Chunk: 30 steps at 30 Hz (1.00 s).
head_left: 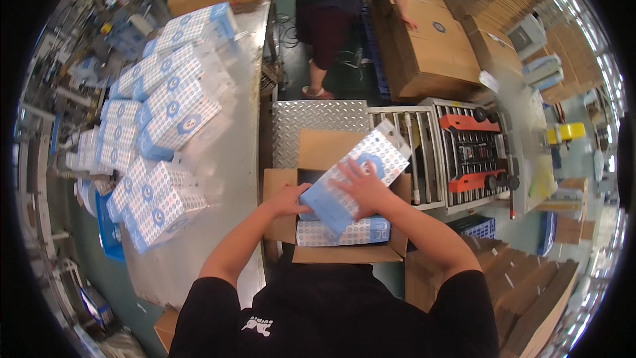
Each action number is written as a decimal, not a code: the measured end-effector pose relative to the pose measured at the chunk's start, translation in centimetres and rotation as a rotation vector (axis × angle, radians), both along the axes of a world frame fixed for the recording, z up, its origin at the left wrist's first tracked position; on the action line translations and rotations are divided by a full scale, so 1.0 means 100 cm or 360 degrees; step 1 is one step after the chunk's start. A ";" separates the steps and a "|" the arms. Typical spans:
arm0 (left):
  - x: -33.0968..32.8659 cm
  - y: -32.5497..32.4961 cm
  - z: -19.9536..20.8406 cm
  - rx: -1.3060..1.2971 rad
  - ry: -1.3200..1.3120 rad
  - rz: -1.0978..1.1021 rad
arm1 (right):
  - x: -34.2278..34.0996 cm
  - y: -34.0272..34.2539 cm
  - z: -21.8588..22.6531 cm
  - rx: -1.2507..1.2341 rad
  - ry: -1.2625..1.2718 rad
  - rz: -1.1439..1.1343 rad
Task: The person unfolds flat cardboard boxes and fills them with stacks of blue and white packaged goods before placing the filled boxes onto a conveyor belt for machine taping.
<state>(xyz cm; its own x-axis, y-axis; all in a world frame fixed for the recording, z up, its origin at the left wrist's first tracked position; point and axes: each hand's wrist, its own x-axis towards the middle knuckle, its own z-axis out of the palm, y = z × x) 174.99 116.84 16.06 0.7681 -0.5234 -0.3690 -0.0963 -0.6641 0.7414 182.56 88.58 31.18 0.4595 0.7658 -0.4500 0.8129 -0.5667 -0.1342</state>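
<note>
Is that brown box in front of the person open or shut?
Open. The flaps of the cardboard box spread outward, and a patterned pack shows inside, near the tilted pack gripped by the right hand.

Left hand [289,201] and right hand [364,189] hold a white-and-blue oblong pack [328,208]; below their fingers, an open brown cardboard box [348,254].

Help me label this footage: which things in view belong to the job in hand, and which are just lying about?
Job in hand, apparently:
white-and-blue patterned rectangular box under the right hand
open brown cardboard carton beneath
probably, matching boxes on the grey metal table

Seemingly lying about:
bright yellow object, far right
blue plastic crate
</note>
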 end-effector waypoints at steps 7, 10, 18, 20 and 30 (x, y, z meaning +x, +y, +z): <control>0.006 -0.012 -0.028 -0.0373 0.0065 0.0353 | 0.001 -0.008 -0.037 0.0122 -0.0127 -0.0011; -0.008 -0.012 -0.028 -0.0515 0.0051 0.0711 | -0.016 0.002 -0.026 0.0169 -0.0184 -0.0051; -0.004 -0.017 -0.030 -0.1092 0.0567 0.1424 | -0.069 0.032 -0.077 0.0338 -0.0207 -0.0265; -0.012 -0.012 -0.066 -0.1189 0.0538 0.1595 | -0.039 0.036 -0.047 0.0326 -0.0051 -0.0021; 0.048 0.009 -0.025 -0.1489 0.0406 0.1863 | 0.014 0.041 -0.051 0.0248 -0.0113 -0.0311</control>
